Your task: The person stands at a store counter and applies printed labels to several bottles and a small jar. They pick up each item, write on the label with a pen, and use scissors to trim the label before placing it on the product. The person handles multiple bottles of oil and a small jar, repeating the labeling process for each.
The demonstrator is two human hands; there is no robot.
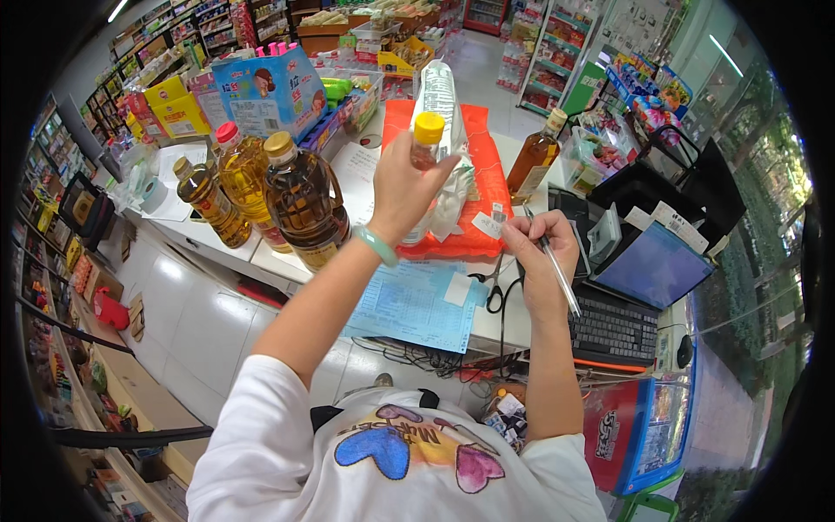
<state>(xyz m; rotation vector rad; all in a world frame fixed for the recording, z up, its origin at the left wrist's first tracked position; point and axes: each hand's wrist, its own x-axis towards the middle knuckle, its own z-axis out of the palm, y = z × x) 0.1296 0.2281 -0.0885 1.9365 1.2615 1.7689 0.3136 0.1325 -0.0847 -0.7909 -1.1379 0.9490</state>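
My left hand (408,179), with a jade-green bangle on the wrist, grips a clear bottle with a yellow cap (428,130). Most of the bottle is hidden behind the hand. Between thumb and fingers, my right hand (541,254) holds a pen (558,271) slanting down to the right. A small white paper tag (488,226) with handwriting is at its fingertips. A white printed bag (437,94) lies on a red-orange bag (486,150) behind the bottle. To the right stands a bottle of amber liquid (537,156).
Cooking oil bottles (303,202) stand on the counter at left. A blue printed form (411,307) and black-handled scissors (496,297) lie nearer me. A keyboard (613,323) and a monitor (655,264) sit at right. Cartons (267,91) and stocked shelves line the back left.
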